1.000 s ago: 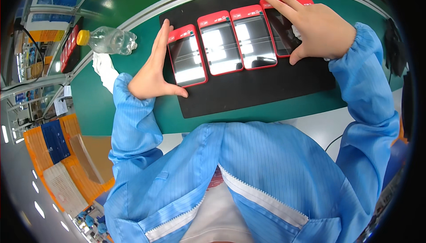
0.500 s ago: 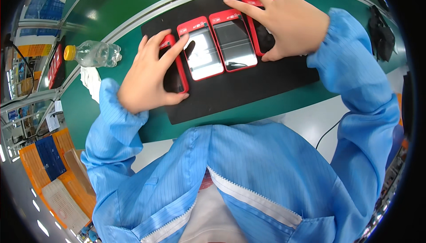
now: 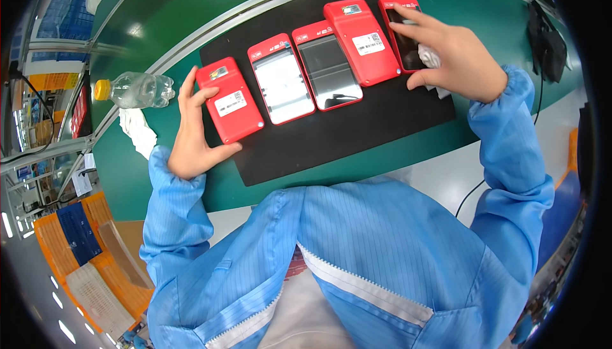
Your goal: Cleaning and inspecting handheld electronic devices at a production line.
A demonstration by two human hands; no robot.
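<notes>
Red handheld terminals lie in a row on a black mat (image 3: 306, 142). The leftmost red terminal (image 3: 231, 108) lies back up, showing a white label. My left hand (image 3: 194, 135) is at its left side, fingers spread, fingertips by the edge and thumb near its lower end. Two terminals lie screen up in the middle: one with a bright screen (image 3: 282, 84) and one with a darker screen (image 3: 327, 62). Another red terminal (image 3: 362, 27) lies back up to their right. My right hand (image 3: 456, 59) grips the rightmost terminal (image 3: 408, 49), screen up, fingers over its face, thumb at its lower end.
A clear plastic bottle with a yellow cap (image 3: 137, 90) lies at the left, with white crumpled cloth (image 3: 136, 131) near it. White crumpled material (image 3: 429, 57) shows under my right hand. A black item with a cord (image 3: 547, 46) lies at the far right of the green table (image 3: 166, 189).
The leftmost terminal and the one formerly under my right hand have turned from screen up to back up. My right hand has moved right onto another terminal; my left hand has spread away leftward.
</notes>
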